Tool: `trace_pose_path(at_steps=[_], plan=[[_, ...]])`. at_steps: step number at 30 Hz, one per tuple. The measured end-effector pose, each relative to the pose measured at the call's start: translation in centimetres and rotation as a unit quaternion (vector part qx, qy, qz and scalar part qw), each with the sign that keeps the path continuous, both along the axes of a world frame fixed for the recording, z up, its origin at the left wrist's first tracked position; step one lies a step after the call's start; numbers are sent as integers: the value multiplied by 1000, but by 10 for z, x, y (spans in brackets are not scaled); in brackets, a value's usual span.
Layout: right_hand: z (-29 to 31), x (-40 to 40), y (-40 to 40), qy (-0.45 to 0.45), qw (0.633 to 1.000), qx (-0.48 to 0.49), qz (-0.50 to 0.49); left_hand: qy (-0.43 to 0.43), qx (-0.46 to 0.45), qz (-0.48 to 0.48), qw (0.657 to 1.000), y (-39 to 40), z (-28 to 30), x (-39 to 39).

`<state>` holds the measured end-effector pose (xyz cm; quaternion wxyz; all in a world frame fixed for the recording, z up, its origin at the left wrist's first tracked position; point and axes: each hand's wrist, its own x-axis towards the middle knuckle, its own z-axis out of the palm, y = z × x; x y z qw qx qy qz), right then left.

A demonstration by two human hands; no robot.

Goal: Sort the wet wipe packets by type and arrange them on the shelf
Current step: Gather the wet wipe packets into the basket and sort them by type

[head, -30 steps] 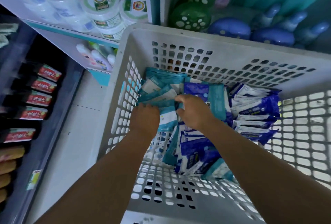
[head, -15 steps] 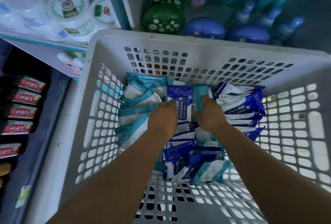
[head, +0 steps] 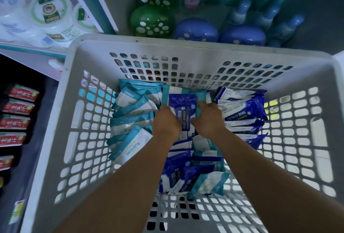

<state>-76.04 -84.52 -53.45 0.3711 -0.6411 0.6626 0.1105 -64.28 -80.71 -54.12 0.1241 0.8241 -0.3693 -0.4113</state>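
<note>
A white perforated basket (head: 186,50) holds wet wipe packets. Several teal-and-white packets (head: 130,113) stand in a row along its left side. Several dark blue alcohol wipe packets (head: 243,110) are stacked on the right, and a mixed heap (head: 193,177) lies in the middle. My left hand (head: 165,121) and my right hand (head: 208,119) grip the two sides of a dark blue alcohol wipe packet (head: 183,102) near the far wall. A teal packet shows just behind it.
Beyond the basket, a shelf carries green spotted containers (head: 152,20), blue containers (head: 197,30) and blue bottles (head: 284,26). White round tubs (head: 50,13) sit on a shelf at upper left. Red-labelled packets (head: 16,106) line a dark shelf at the left.
Both hands have moved from the teal packets to the middle and closed on the dark blue packet. The view has shifted so the basket sits more central.
</note>
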Motion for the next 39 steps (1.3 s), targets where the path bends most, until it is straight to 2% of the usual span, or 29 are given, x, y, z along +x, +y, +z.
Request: trace_pose_path(at_steps=[4, 6, 10, 12, 14, 17, 20, 22, 24, 30, 34, 36, 39], plan=[[0, 5, -2, -22, 997, 1, -75, -14, -17, -20, 1000, -2, 5, 3], [2, 4, -3, -40, 992, -33, -111, 7, -53, 0, 999, -3, 9, 5], [24, 0, -6, -197, 957, -101, -190, 87, -139, 38, 986, -10, 26, 0], [40, -8, -10, -231, 948, -135, -174, 130, -154, 39, 979, -13, 32, -3], [54, -21, -15, -201, 959, -179, -92, 124, -132, -31, 983, -13, 35, -5], [69, -53, -20, -22, 974, -208, 88, 29, -66, -193, 978, -5, 31, -1], [76, -82, -14, 111, 966, -107, 205, -56, 11, -300, 952, 5, 25, 2], [72, -93, -1, 169, 956, -37, 236, -74, 39, -322, 943, 11, 21, 4], [64, -99, 11, 200, 951, -8, 236, -94, 44, -336, 936, 15, 19, 7], [44, -99, 27, 246, 950, 14, 190, -130, 26, -324, 937, 21, 13, 14], [47, -84, 27, 274, 944, 15, 184, -114, 24, -287, 951, 23, 12, 16], [48, -79, 22, 235, 959, -7, 160, -103, 18, -263, 959, 21, 11, 17], [45, -62, 10, 70, 994, -52, 64, -85, 5, -209, 974, 16, 6, 17]])
